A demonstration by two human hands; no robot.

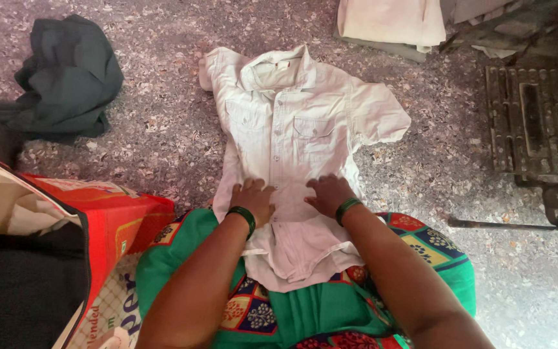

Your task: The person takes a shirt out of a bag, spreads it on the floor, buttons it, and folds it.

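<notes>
The left hand [253,199] and right hand [328,194] are laid flat, fingers spread, on a white short-sleeved shirt [292,123] spread over the speckled floor [163,129]; nothing is gripped.

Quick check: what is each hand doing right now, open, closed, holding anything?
Left hand: open, palm down, pressing flat on the white short-sleeved shirt, gripping nothing.
Right hand: open, palm down on the same shirt, gripping nothing.
</notes>
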